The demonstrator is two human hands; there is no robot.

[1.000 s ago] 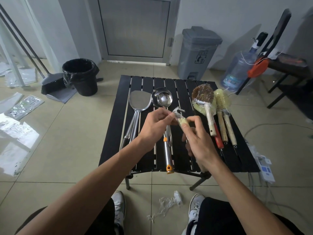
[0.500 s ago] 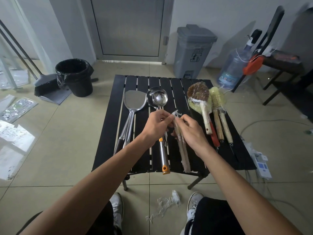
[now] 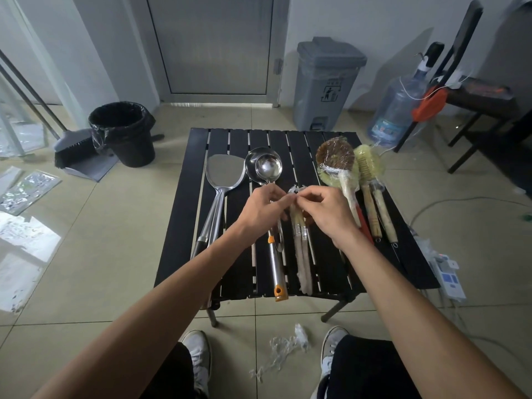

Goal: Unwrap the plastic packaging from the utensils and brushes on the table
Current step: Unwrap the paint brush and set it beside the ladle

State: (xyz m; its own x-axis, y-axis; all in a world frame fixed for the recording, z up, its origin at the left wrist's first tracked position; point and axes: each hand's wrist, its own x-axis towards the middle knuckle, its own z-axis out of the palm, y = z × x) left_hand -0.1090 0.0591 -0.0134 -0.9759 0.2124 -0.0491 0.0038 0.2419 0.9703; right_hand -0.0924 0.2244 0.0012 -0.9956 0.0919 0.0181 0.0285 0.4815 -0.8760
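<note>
A pair of small wooden-handled brushes (image 3: 302,254) lies lengthwise on the black slatted table (image 3: 184,214), its bristle end wrapped in clear plastic (image 3: 295,190). My left hand (image 3: 263,210) and my right hand (image 3: 328,210) both pinch that plastic at the brushes' far end. Left of them lie a steel spatula (image 3: 223,177) and ladles (image 3: 266,167), one with an orange-tipped handle (image 3: 277,272). On the right lie several round brushes in plastic wrap (image 3: 335,159), (image 3: 368,164).
Crumpled plastic (image 3: 285,349) lies on the floor between my shoes. A black bin (image 3: 123,133) and dustpan (image 3: 80,156) stand far left, a grey pedal bin (image 3: 326,84) behind the table, a water jug (image 3: 394,113), chair and power strip (image 3: 449,276) to the right.
The brush pair has come down from being held upright above the table to lying along the slats. Both hands have moved forward to its far, wrapped end.
</note>
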